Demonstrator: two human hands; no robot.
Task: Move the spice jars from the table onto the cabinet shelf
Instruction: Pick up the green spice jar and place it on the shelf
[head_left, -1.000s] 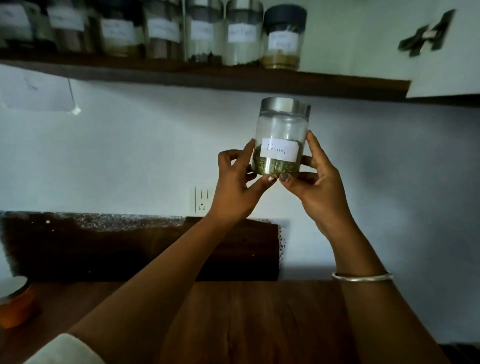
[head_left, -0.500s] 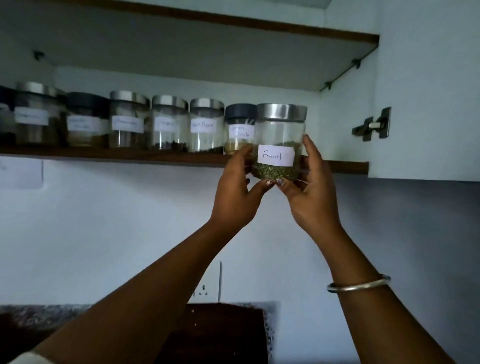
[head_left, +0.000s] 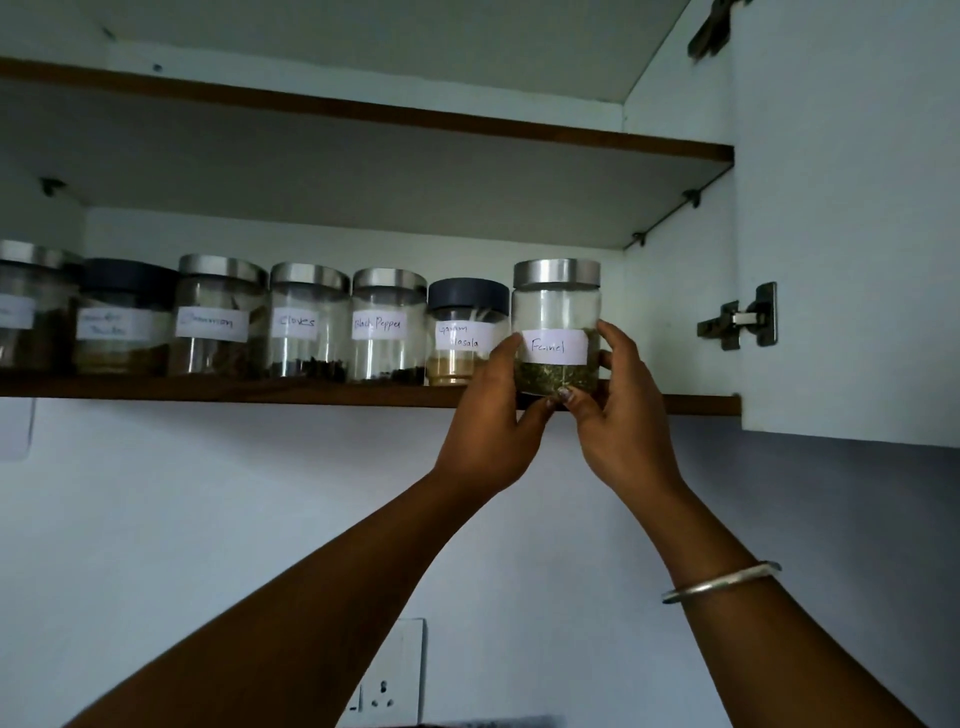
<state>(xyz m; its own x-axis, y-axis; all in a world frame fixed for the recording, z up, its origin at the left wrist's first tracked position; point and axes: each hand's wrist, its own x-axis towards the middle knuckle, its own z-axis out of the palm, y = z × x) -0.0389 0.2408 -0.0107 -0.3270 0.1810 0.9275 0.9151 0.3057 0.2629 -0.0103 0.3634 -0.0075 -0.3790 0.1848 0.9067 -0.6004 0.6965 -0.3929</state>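
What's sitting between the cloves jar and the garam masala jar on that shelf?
The black pepper jar, steel-lidded, stands between them, seen in the head view.

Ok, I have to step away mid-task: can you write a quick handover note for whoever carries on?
Left hand: grips the fennel jar from its left side.
Right hand: grips it from the right, thumb at the base.
Fennel jar: upright at the front edge of the shelf, right of the garam masala jar; whether it rests on the board is unclear.
Done: six other jars stand in a row on the shelf.
Left: set it down, let go. The table is out of view.
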